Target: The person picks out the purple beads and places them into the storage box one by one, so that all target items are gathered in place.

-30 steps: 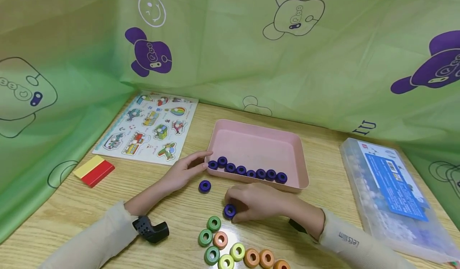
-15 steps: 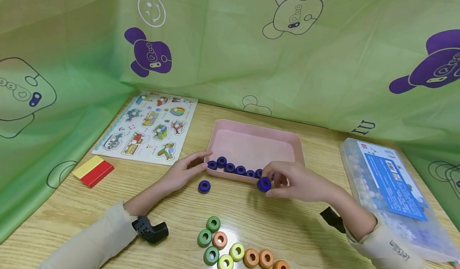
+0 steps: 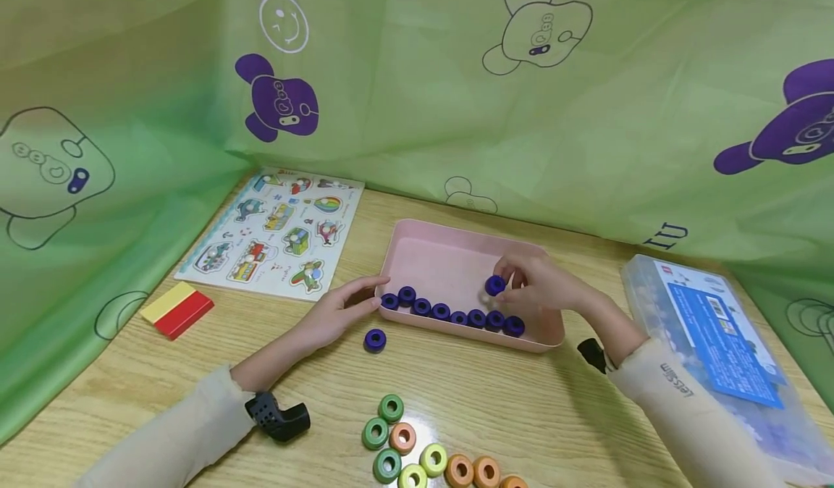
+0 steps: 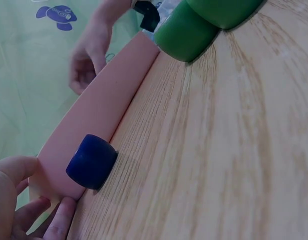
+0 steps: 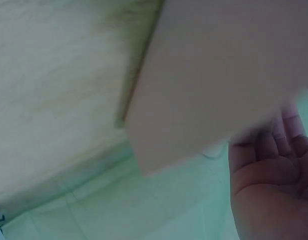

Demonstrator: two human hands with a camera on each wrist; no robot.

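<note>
Over the inside of the pink tray (image 3: 436, 256), my right hand (image 3: 537, 282) pinches a dark blue bead (image 3: 496, 285) with a hole through it. In the right wrist view the tray's outer wall (image 5: 209, 85) hides part of that hand (image 5: 274, 180). My left hand (image 3: 339, 310) holds the tray's front left corner, its fingers and thumb about the wall in the left wrist view. Several dark blue beads (image 3: 440, 311) lie in a row along the tray's front wall. Another blue bead (image 3: 374, 340) sits on the table just outside, near my left hand.
Several green (image 3: 375, 434), yellow (image 3: 433, 460) and orange beads (image 3: 460, 470) lie at the near edge of view. A picture puzzle board (image 3: 274, 234) and a yellow-red block (image 3: 177, 310) are on the left. A clear plastic case (image 3: 710, 343) stands right; a green curtain (image 3: 404, 75) hangs behind.
My right hand has lifted the blue bead from the table by the coloured beads and carried it up and right, over the tray's front wall. The left hand has stayed at the corner.
</note>
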